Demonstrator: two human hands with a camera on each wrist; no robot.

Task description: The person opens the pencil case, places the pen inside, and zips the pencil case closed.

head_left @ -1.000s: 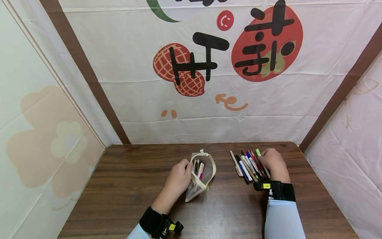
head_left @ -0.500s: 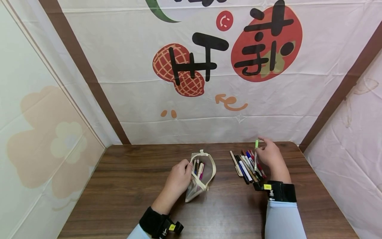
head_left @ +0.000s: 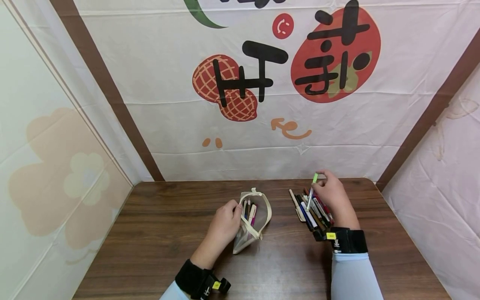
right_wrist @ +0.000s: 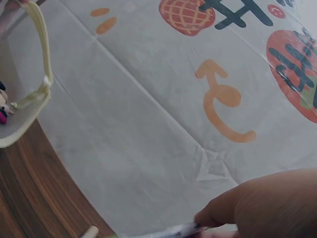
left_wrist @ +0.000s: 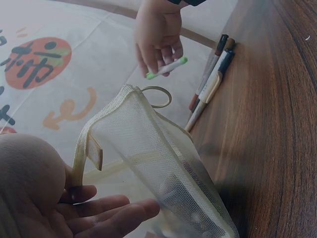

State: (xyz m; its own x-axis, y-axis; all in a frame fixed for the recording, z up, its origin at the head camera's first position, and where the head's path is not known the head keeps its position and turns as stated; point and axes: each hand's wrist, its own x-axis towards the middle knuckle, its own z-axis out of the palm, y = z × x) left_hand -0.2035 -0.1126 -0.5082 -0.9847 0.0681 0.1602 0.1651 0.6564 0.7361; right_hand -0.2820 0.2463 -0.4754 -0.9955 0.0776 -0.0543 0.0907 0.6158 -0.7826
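Note:
My left hand point(head_left: 224, 221) pinches the rim of a cream mesh pencil case point(head_left: 269, 210), which stands with its mouth spread wide. Several pens point(head_left: 252, 213) poke up inside it. To the right, my right hand point(head_left: 331, 193) holds a pen with bright green ends point(head_left: 310, 196) between thumb and fingers, raised over a loose row of pens point(head_left: 306, 216). In the left wrist view the green-ended pen point(left_wrist: 168, 68) shows beyond the case's zipped edge. The right wrist view catches only part of the thumb and fingers at its bottom right.
A brown wood-grain table point(head_left: 157, 233) carries everything. Its back edge meets a white printed cloth point(head_left: 180, 133), and fabric panels rise at both sides. One cream pen point(head_left: 296, 204) lies at the left of the loose row.
My right hand has picked the green-ended pen off the right of the row, lifted it and moved left with it. My left hand and the pencil case stay put.

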